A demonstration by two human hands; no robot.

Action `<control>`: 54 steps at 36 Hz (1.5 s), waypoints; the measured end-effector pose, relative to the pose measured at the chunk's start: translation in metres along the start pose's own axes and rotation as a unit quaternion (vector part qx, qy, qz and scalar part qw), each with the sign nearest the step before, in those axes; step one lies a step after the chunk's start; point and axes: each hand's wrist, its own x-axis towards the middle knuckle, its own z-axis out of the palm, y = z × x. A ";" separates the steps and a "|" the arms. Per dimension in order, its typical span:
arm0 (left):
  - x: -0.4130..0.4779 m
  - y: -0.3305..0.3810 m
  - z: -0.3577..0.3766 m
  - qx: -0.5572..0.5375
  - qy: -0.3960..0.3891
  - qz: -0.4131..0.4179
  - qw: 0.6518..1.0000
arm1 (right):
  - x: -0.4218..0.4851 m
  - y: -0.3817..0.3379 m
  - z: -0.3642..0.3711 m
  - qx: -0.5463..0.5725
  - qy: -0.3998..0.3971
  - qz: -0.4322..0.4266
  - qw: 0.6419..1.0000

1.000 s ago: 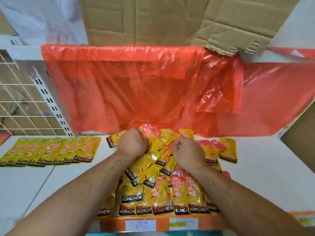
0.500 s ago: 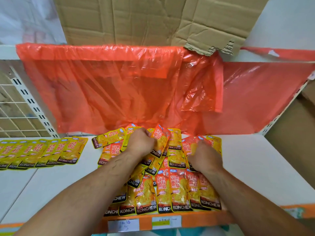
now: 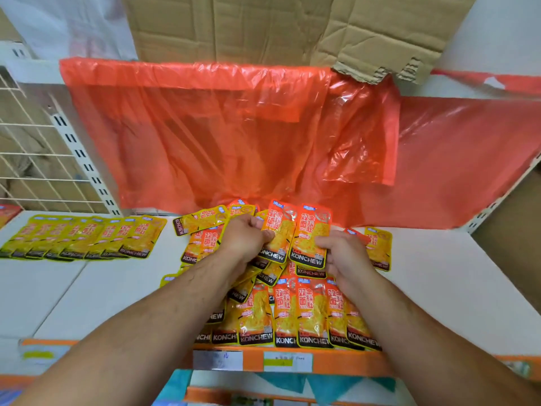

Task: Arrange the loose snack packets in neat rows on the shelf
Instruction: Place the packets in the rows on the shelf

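Note:
A heap of yellow and orange snack packets [image 3: 272, 288] lies in the middle of the white shelf [image 3: 456, 288]. A neat row of orange packets [image 3: 307, 315] stands along the shelf's front edge. My left hand [image 3: 243, 238] grips one orange packet [image 3: 279, 230] and my right hand [image 3: 344, 253] pinches the orange packet [image 3: 311, 232] beside it. Both packets are raised side by side above the heap, overlapping slightly. A tidy row of yellow packets [image 3: 85, 238] lies on the shelf to the left.
Red plastic sheet [image 3: 234, 136] hangs across the back of the shelf, with torn cardboard [image 3: 292, 24] above it. A white wire grid [image 3: 32, 148] and slotted upright stand at the left. Price labels [image 3: 287, 360] sit on the orange front strip.
Both hands came up out of the heap, each now with an orange packet held upright next to the other. The front row looks straighter than before.

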 end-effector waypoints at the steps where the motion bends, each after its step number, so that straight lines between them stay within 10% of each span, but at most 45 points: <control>1: -0.002 -0.002 -0.006 -0.013 0.004 -0.006 1.000 | -0.001 0.002 0.010 -0.010 -0.018 0.003 1.000; 35: -0.173 -0.183 -0.540 -0.253 0.253 -0.114 0.927 | -0.230 0.087 0.518 -0.186 -0.335 -0.077 0.920; 54: -0.116 -0.221 -0.700 -0.219 0.347 -0.121 0.904 | -0.204 0.105 0.710 -0.200 -0.384 -0.071 0.899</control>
